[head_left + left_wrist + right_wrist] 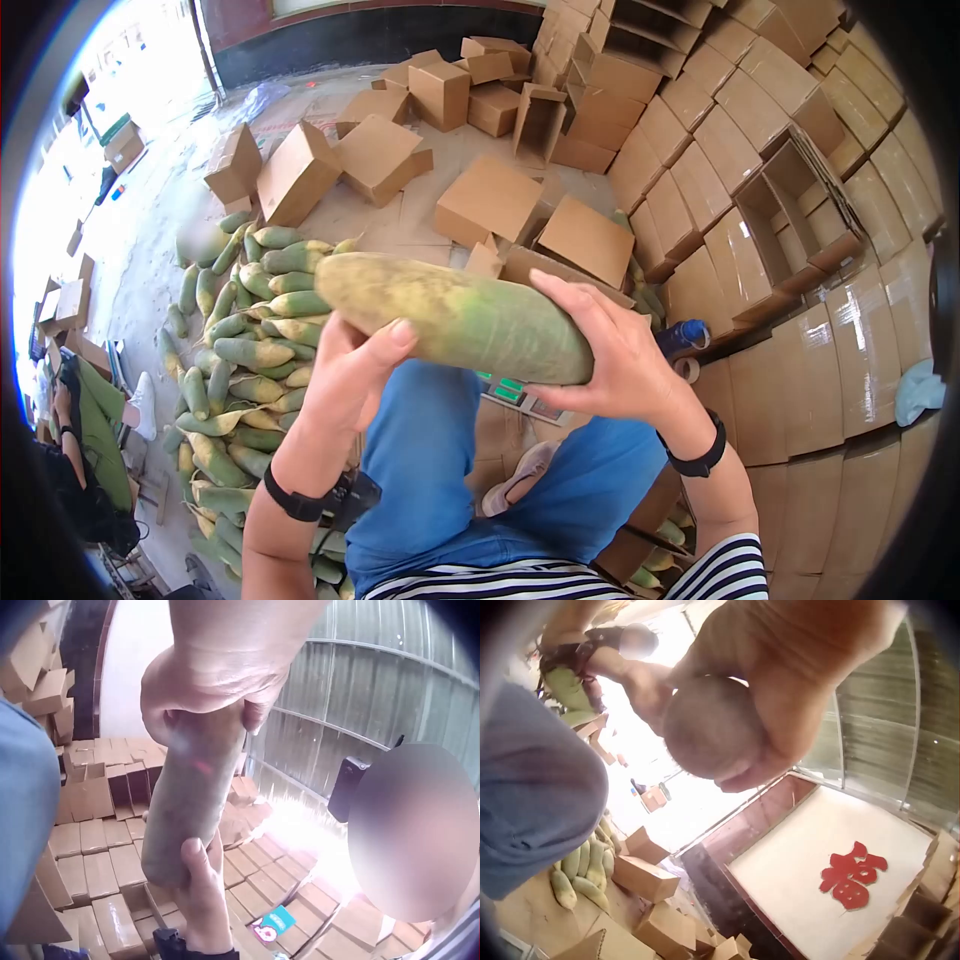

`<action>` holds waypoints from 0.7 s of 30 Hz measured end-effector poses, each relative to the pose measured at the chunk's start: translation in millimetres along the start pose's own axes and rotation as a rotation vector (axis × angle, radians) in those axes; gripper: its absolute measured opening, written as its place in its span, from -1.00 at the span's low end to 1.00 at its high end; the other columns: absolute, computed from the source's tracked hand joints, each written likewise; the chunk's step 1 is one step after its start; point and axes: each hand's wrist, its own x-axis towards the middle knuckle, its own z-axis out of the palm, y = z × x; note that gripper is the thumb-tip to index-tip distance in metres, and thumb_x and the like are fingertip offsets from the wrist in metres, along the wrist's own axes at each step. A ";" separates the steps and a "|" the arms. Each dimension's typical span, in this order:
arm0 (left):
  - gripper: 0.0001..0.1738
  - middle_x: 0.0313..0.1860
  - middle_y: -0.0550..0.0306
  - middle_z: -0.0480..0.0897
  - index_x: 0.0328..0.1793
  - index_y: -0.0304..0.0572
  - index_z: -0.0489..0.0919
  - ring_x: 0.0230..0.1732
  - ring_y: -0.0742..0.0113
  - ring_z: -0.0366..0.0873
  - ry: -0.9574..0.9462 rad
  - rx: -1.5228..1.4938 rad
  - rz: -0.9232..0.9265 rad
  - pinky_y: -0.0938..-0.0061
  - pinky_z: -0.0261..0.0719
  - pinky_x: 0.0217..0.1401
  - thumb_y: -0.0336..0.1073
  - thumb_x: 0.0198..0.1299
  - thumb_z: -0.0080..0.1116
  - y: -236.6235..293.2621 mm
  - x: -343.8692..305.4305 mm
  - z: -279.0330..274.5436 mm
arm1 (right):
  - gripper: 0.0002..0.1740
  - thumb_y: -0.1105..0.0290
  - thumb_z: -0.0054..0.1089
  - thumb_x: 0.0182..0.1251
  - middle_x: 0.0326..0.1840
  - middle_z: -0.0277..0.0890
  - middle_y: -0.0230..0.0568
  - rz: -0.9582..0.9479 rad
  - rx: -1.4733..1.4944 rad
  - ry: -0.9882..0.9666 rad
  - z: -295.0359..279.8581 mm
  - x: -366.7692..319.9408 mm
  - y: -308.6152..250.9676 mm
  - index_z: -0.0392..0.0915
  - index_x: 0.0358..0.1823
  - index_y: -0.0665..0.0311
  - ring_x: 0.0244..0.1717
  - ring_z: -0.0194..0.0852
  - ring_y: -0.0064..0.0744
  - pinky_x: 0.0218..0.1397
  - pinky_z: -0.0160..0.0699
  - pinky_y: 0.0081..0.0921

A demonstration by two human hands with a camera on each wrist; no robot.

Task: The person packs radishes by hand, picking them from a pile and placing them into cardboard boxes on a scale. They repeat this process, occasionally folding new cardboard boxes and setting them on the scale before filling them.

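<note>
A big green radish [460, 315], yellowish and blotched toward its left end, is held crosswise above the person's knees in the head view. The left hand [345, 385] grips the yellowish end, thumb on the near side. Around the greener, blunt end curl the fingers and thumb of the right hand [625, 355]. The left wrist view shows the radish [187, 795] lengthwise between both hands. In the right wrist view its round end [712, 731] faces the camera. Partly hidden beneath it is a scale [510, 392] with green lit displays.
Many green radishes [240, 350] lie heaped on the floor at left. Loose cardboard boxes [380, 160] stand ahead, and stacked cartons [720, 140] form a wall at right. A blue bottle [685, 337] is beside the right hand. Another person [90, 430] is at far left.
</note>
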 end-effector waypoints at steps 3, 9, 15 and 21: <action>-0.25 0.27 -0.12 0.50 0.33 -0.38 0.35 0.31 0.01 0.45 -0.046 0.871 0.019 0.09 0.37 0.40 -0.07 0.14 0.39 -7.2 4.0 2.3 | 0.02 0.19 0.53 -0.10 0.27 0.48 0.08 0.063 -0.017 0.069 0.3 -15.9 27.7 0.25 0.47 0.19 0.22 0.52 0.06 0.30 0.50 -0.23; -0.36 0.17 -0.13 0.52 0.12 -0.27 0.53 0.22 -0.11 0.44 -0.241 1.813 0.374 0.02 0.35 0.34 -0.03 -0.01 0.41 -42.8 -9.2 -17.0 | -0.01 0.04 0.48 -0.11 0.15 0.54 0.12 0.543 -0.378 -0.152 15.7 -16.5 137.4 0.30 0.38 0.34 0.11 0.56 0.06 0.16 0.57 -0.22; -0.47 0.08 -0.07 0.56 0.00 -0.26 0.58 0.17 -0.02 0.45 -0.226 1.703 0.317 0.08 0.37 0.29 -0.04 0.00 0.37 -38.1 1.6 -26.6 | 0.02 -0.16 0.44 -0.10 0.03 0.60 0.19 0.625 -0.360 -0.631 94.5 -1.1 247.4 0.35 0.30 0.40 0.10 0.58 0.05 0.15 0.55 -0.22; -0.51 0.07 0.00 0.58 -0.02 -0.21 0.60 0.16 0.03 0.49 -0.218 1.678 0.276 0.09 0.40 0.27 -0.09 -0.04 0.39 -37.3 11.1 -24.7 | 0.04 -0.13 0.45 0.02 0.18 0.49 0.32 0.615 0.030 -0.584 167.6 -15.4 309.9 0.22 0.39 0.40 0.23 0.48 0.18 0.31 0.43 -0.22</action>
